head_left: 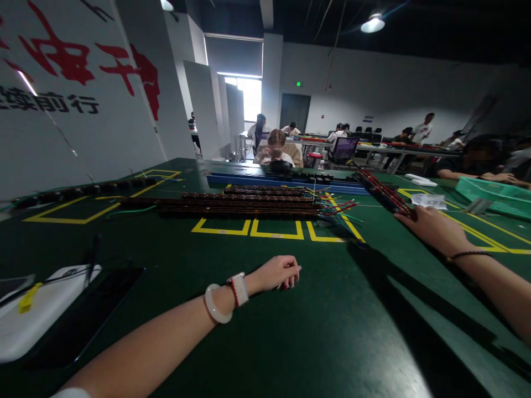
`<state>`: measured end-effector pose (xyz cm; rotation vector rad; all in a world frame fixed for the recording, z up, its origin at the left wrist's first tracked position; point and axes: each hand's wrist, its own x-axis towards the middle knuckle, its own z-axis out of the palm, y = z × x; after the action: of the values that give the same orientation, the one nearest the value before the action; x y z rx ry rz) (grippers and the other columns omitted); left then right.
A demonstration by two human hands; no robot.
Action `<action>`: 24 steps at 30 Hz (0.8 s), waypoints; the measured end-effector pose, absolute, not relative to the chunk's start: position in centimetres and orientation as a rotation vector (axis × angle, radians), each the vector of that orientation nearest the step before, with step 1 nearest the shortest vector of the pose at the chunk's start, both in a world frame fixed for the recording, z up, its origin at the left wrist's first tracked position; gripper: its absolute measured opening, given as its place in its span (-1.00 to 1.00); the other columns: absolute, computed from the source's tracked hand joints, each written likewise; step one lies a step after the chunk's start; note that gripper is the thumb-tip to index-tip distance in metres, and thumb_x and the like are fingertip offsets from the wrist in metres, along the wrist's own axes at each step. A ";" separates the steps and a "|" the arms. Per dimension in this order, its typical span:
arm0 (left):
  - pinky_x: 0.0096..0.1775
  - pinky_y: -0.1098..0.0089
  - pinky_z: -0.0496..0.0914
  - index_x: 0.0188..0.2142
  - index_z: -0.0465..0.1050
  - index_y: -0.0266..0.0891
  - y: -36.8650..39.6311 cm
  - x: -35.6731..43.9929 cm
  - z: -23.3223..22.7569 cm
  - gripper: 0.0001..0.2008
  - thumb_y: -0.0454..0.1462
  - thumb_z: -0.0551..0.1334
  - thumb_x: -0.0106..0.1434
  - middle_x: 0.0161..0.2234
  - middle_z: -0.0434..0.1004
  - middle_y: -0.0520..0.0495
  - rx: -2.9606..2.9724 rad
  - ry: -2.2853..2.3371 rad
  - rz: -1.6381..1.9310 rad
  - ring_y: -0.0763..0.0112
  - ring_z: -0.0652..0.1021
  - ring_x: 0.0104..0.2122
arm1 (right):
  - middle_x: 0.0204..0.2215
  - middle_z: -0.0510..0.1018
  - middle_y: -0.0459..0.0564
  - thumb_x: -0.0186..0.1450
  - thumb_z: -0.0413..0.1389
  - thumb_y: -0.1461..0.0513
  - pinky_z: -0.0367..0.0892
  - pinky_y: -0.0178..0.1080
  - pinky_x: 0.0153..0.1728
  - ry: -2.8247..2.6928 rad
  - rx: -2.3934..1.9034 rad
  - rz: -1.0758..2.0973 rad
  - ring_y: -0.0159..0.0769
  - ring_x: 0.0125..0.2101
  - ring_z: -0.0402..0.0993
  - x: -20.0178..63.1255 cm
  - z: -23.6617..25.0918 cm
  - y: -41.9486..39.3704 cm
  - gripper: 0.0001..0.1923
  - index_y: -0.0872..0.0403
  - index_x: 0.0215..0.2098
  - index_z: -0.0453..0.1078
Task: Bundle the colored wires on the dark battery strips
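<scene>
Green basket point(492, 202), purple chair point(345, 148), lit ceiling lamp point(373, 24)

White wall point(352, 77), bright window point(251, 100), probable door point(295, 115)

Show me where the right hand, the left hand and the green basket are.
Right hand point(434, 230): head view, back of the hand.
Left hand point(274, 272): head view, back of the hand.
Green basket point(506, 204): head view, on its wall.

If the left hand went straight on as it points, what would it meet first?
The left hand would probably meet the loose wire ends first; depth and its exact line are unclear.
</scene>
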<state>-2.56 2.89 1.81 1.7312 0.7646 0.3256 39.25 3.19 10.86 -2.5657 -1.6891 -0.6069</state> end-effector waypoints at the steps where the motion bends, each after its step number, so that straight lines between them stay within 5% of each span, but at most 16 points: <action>1: -0.41 0.45 0.31 -0.26 0.30 -0.29 2.8 -2.5 1.8 -0.70 -0.08 0.04 0.30 -0.37 0.41 0.01 1.736 0.763 0.330 0.57 0.42 -0.47 | -0.30 0.47 0.22 0.33 -0.22 -0.17 0.19 -0.18 -0.45 -1.734 -2.529 -0.632 -0.07 -0.35 0.46 37.8 11.4 3.1 -0.42 0.12 -0.24 0.34; 9: -0.36 0.42 0.35 -0.28 0.31 -0.29 2.7 -2.4 1.4 -0.71 -0.08 0.05 0.29 -0.38 0.42 0.01 1.745 0.766 0.366 0.56 0.43 -0.47 | -0.24 0.42 0.13 0.33 -0.15 -0.14 0.18 -0.22 -0.49 -2.034 -2.228 -0.839 -0.13 -0.39 0.45 27.9 13.7 2.7 -0.50 0.11 -0.25 0.30; 15: -0.44 0.47 0.33 -0.33 0.30 -0.29 2.7 -2.0 0.5 -0.73 -0.09 0.10 0.26 -0.42 0.42 0.01 1.767 0.724 0.416 0.53 0.45 -0.48 | -0.13 0.40 0.18 0.31 -0.13 -0.16 0.28 -0.19 -0.36 -2.420 -1.929 -0.638 -0.11 -0.30 0.46 20.4 12.6 4.4 -0.44 0.10 -0.07 0.33; 24: -0.53 0.53 0.20 -0.60 0.31 -0.29 1.8 -2.7 1.1 -0.61 -0.13 0.06 0.27 -0.68 0.31 0.07 2.004 0.568 0.271 0.62 0.31 -0.67 | -0.17 0.45 0.23 0.30 -0.16 -0.18 0.37 -0.21 -0.38 -2.804 -1.337 -0.372 -0.08 -0.30 0.50 5.3 7.1 9.1 -0.35 0.20 -0.14 0.40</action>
<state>-2.74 1.79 1.10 2.0044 0.5682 0.2710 5.32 9.05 7.09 -1.3372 -2.8044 -0.3718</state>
